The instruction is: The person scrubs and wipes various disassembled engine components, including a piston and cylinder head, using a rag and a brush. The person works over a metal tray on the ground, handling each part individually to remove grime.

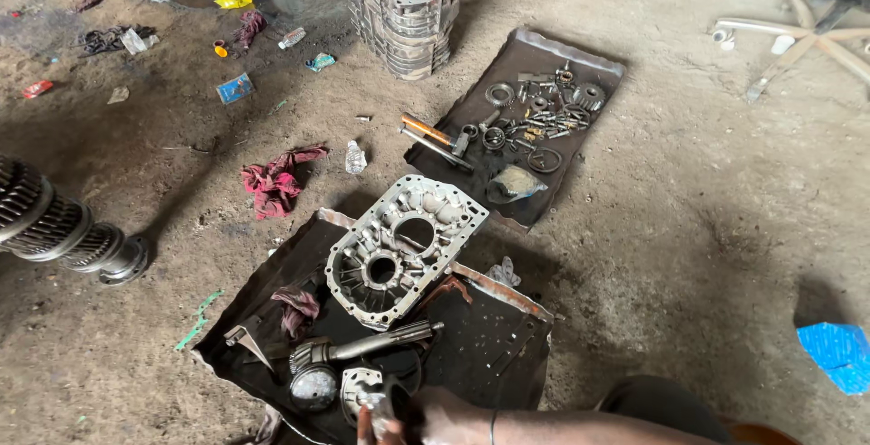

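Holding a small metal part (376,401) at the very bottom edge of the view, your one visible hand (435,416) has its grip pinched on it, fingertips (366,427) wrapped at its lower side. The view does not show for certain which hand this is, though the forearm comes in from the right; the other hand is out of view. The part sits low over the front of a dark, oily metal sheet (494,341) on the dirt floor (689,227).

Judging by its look, the part is cast or machined metal: stiff, dense for its size, and probably slick with oil. A firm hold around its rim or body would suit it better than a light pinch on a greasy face.

Just beside it on the sheet lie a round dark piece (314,385) and a geared shaft (372,343), lying nearly flat and pointing right. Above them rests a large aluminium housing cover (403,250) with two round openings, tilted on the sheet's upper edge; it looks heavy and rigid, best taken by its flange with both hands. A dark red rag (296,306) lies to its left.

Farther up, a second tray (598,69) holds bearings, rings and small gears. A hammer (435,140) lies at its left edge. A ribbed gearbox casing (401,12) stands beyond, and a gear cluster (59,223) lies far left.
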